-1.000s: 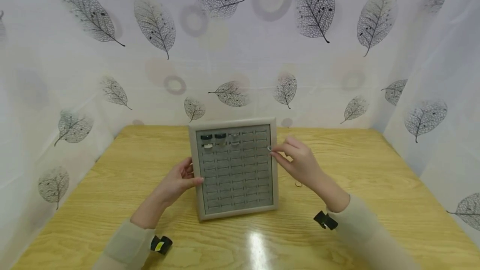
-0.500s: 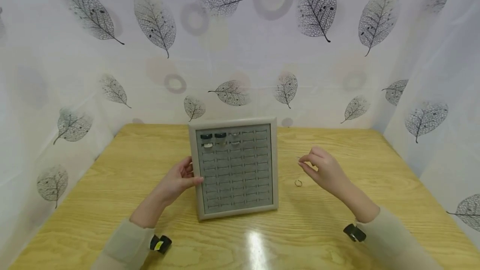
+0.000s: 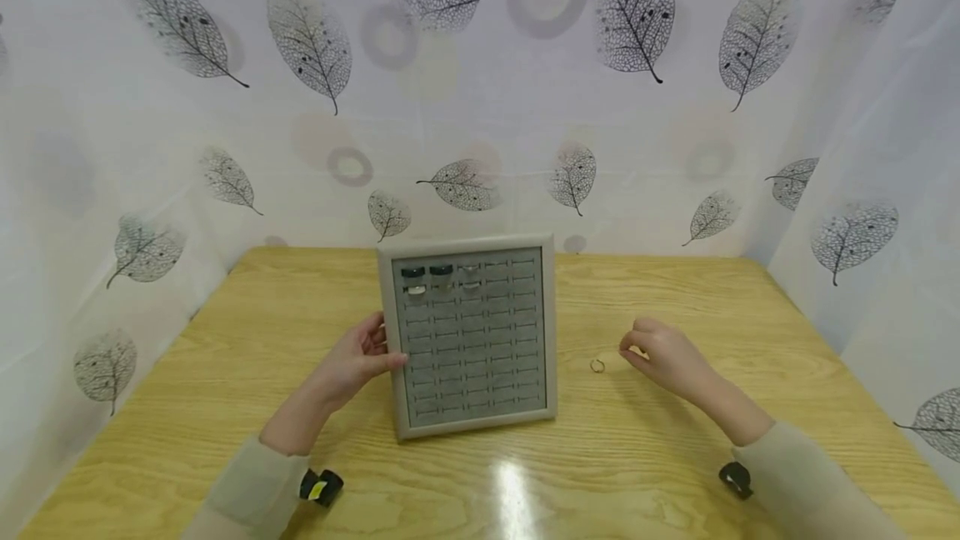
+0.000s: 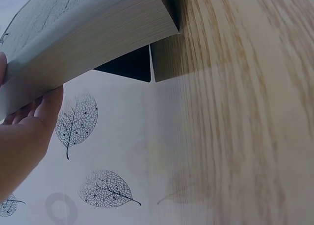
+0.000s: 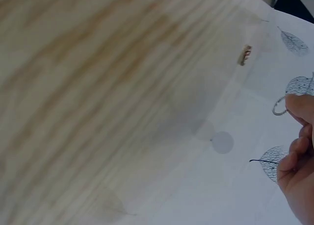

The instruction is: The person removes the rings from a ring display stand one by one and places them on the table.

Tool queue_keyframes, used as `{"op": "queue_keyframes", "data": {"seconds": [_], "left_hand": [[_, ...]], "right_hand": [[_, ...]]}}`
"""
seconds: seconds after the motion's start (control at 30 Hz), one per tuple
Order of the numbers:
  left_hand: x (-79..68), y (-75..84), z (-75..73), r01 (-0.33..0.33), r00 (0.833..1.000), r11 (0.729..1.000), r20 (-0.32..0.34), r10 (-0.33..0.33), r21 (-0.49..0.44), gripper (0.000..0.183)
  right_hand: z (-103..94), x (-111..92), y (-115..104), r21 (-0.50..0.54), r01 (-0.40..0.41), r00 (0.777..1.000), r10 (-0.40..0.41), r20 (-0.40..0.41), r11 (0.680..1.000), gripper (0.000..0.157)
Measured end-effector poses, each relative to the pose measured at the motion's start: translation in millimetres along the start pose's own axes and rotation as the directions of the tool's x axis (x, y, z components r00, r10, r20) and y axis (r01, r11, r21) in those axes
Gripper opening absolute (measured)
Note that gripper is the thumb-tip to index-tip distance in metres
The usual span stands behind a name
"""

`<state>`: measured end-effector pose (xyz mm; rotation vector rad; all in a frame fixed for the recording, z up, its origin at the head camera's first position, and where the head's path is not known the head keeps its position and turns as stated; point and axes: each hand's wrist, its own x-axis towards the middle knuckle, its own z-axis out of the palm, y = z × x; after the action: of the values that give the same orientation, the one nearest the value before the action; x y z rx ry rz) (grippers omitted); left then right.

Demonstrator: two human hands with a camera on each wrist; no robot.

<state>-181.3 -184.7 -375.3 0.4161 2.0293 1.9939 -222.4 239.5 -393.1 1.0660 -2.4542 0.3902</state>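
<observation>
A framed ring display board [image 3: 476,340] with a grey slotted face stands tilted on the table. My left hand [image 3: 358,365] grips its left edge, thumb on the front and fingers behind; the left wrist view shows the same hand [image 4: 29,129] under the frame's side [image 4: 93,43]. Several rings sit in the top two rows, among them a black ring [image 3: 441,271] and a white ring [image 3: 416,290]. To the board's right, my right hand [image 3: 667,357] is over the table. In the right wrist view its thumb and finger pinch a thin ring [image 5: 279,107].
A second ring [image 3: 597,366] lies on the wooden table [image 3: 637,473], between the board and my right hand. Behind and at both sides hangs a pale leaf-print cloth [image 3: 480,107]. The board's dark rear support [image 4: 130,63] shows in the left wrist view.
My right hand has drawn back from the board's right edge, moving right and down with the thin ring, past the ring on the table. The left hand and board have stayed put.
</observation>
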Motion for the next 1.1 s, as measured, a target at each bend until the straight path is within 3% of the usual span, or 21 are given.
{"op": "queue_keyframes", "data": {"seconds": [0.13, 0.27, 0.67, 1.1], "left_hand": [[-0.6, 0.4, -0.3, 0.007, 1.0, 1.0, -0.004, -0.007, 0.005, 0.072], [-0.7, 0.9, -0.4, 0.012, 1.0, 1.0, -0.007, -0.012, 0.004, 0.073], [0.6, -0.2, -1.1, 0.019, 1.0, 0.999, -0.011, -0.019, 0.028, 0.073], [1.3, -2.8, -1.9, 0.017, 1.0, 1.0, -0.015, -0.017, 0.012, 0.074]], "right_hand": [[2.6, -3, 4, 0.013, -0.081, 0.98, 0.078, 0.181, 0.997, 0.011], [4.0, -4, 6, 0.019, -0.117, 0.958, 0.108, 0.267, 0.993, 0.009], [9.0, -4, 10, 0.027, -0.167, 0.913, 0.144, 0.383, 0.986, 0.008], [8.8, -8, 13, 0.031, -0.157, 0.9, 0.13, 0.416, 0.987, 0.003]]}}
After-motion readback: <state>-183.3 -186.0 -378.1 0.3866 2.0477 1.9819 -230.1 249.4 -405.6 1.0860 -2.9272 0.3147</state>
